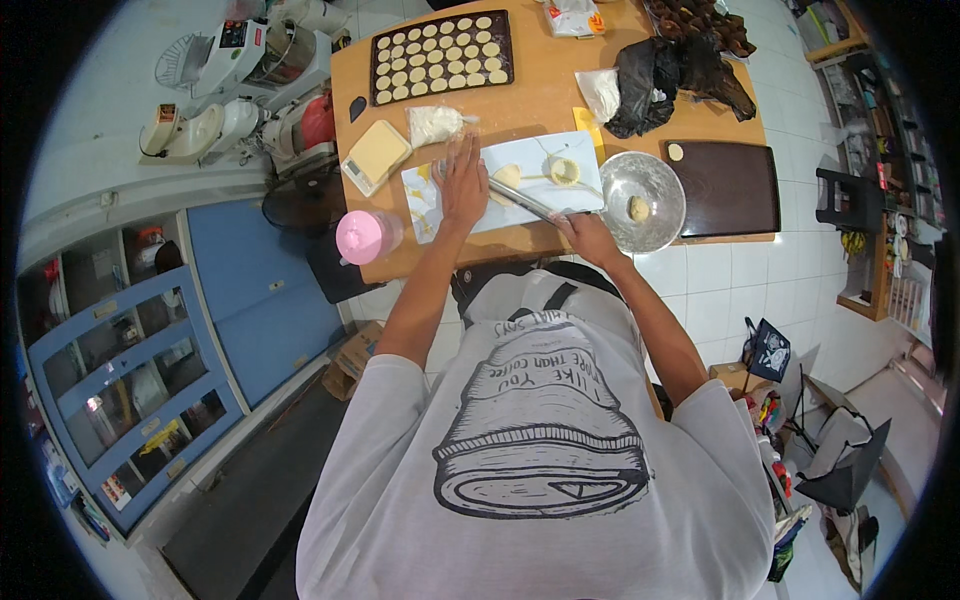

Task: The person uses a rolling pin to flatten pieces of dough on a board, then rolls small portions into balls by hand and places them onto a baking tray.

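Observation:
A silver rolling pin [532, 204] lies slantwise over a thin piece of pale dough [508, 176] on a white work mat [425, 222]. Flat across the pin's left end rests my left hand [463, 188], its fingers stretched out and pointing away from me. My right hand [592, 241] has its fingers closed round the pin's right end. To the right of the dough sits a pale yellow ring [564, 172], like a round cutter. Beside the mat, a metal bowl [662, 222] holds a small dough lump [638, 208].
A dark tray [376, 80] of dough rounds stands at the back; another dark tray [725, 195] on the right bears a single round. Left of the mat are a kitchen scale [376, 158], a pink-lidded container [364, 237] and a bag of white powder [434, 124]. Black plastic bags [645, 90] lie far right.

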Demonstrator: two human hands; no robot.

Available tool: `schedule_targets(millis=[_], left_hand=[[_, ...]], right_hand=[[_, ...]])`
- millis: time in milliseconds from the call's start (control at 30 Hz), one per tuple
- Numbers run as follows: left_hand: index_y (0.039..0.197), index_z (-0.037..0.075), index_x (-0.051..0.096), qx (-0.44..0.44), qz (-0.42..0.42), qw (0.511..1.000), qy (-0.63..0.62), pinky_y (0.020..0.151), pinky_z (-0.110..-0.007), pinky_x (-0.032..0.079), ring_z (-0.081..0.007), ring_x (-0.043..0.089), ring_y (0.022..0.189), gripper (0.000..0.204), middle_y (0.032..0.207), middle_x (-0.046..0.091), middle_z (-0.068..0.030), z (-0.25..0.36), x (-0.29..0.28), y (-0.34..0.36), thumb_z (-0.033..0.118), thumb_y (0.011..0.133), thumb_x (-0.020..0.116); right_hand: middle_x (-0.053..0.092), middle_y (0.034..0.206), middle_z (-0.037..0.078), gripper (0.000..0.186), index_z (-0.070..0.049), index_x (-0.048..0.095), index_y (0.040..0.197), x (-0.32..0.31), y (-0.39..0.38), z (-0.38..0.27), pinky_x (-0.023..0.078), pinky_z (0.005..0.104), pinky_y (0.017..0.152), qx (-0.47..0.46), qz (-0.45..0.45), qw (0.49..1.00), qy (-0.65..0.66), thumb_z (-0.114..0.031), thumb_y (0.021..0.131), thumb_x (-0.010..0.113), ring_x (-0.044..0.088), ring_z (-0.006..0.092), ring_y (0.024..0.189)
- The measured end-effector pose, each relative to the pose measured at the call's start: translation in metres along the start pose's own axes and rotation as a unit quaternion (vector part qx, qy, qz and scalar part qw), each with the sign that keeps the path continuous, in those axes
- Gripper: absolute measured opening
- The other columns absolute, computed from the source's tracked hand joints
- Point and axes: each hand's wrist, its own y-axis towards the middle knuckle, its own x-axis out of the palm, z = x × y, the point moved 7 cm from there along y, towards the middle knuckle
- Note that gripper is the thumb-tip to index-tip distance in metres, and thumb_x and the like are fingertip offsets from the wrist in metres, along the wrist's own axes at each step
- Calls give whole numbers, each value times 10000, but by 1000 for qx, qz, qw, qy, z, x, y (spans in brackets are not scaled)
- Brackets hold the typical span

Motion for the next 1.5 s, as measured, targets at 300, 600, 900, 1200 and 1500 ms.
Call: schedule_targets(millis=[300,600,900,1200,1500], left_hand=[[1578,214,350,-27,0,999,-16,1129,-706,129,-298,234,1526,521,1655,288,-33,-10,-6,-28,286,1062,370],[1574,255,355,-26,-12,1000,-12,1141,-715,90,-322,214,1534,502,1674,239,-40,-20,-13,-56,333,1079,334],[1561,287,375,0,-51,999,2,1124,-746,39,-342,173,1546,487,1685,212,-34,-27,-16,-61,379,1085,326],[1446,126,518,107,-43,967,-225,1154,-710,-7,-330,214,1540,422,1608,380,-74,1,-35,19,300,1082,395],[1446,22,486,219,-109,956,-160,1199,-673,51,-349,222,1530,439,1596,363,-144,25,12,55,223,1062,421]], right_hand=[[689,765,210,365,-42,563,1049,13,-22,-19,570,448,544,1,-54,970,-237,-405,1021,537,713,348,672],[617,962,155,240,-70,526,1076,12,-35,-30,566,463,613,-65,34,965,-253,-215,917,632,694,342,783],[657,788,213,301,-11,573,969,18,-35,-32,534,511,696,13,-49,992,-115,-305,962,640,674,402,753],[584,674,178,464,48,640,981,65,-47,-44,463,409,643,149,-27,965,216,-414,1010,603,532,238,604],[660,818,276,459,55,644,978,113,-42,-73,493,503,698,180,117,956,198,-399,1009,587,658,456,799]])
